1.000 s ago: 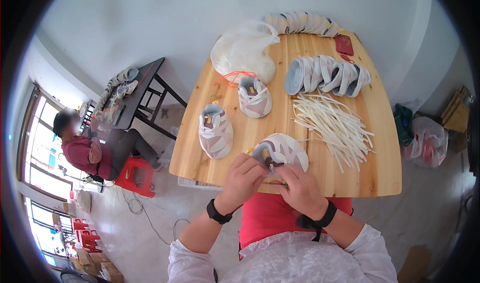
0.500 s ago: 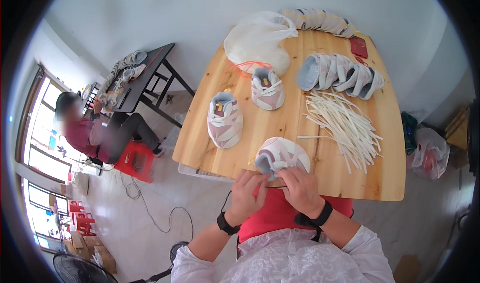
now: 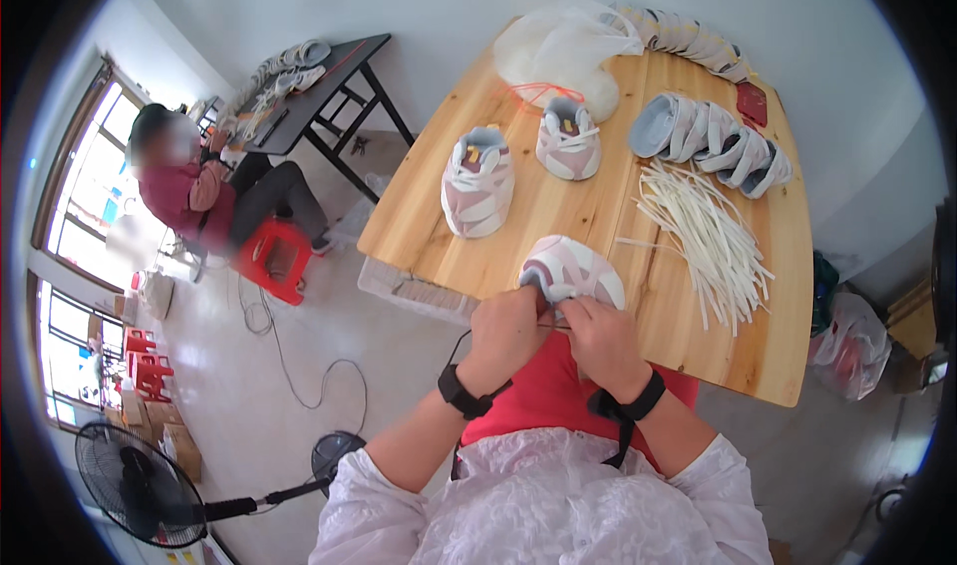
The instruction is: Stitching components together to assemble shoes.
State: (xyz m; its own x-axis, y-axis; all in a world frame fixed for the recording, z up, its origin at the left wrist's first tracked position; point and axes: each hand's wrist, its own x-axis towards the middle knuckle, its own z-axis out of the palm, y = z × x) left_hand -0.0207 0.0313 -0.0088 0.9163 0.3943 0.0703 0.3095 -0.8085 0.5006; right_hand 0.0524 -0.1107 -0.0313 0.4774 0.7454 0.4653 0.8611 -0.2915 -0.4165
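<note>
A white and pink shoe upper (image 3: 578, 269) rests at the table's near edge, its toe pointing away from me. My left hand (image 3: 506, 334) is closed at the left side of its grey-lined opening, fingers pinched on the edge. Opposite, my right hand (image 3: 605, 341) is closed too, its thumb and fingertips pinching at the white lacing. A thin dark rod shows between the hands, just under the right fingertips; its ends are hidden. Two laced uppers stand farther off, one larger-looking upper (image 3: 478, 184) at left and another upper (image 3: 569, 138) beyond it.
Loose white laces (image 3: 703, 241) lie in a pile at right on the wooden table (image 3: 419, 221). Behind them is a row of nested uppers (image 3: 710, 144). A clear plastic bag (image 3: 553, 51) sits at the back. At far left a person (image 3: 189, 191) sits by a black table; a fan (image 3: 140, 480) stands lower left.
My view has shifted, so the table sits higher and to the right. Both hands stay at the same upper; the left has turned, showing more of its back, and less of the dark rod shows.
</note>
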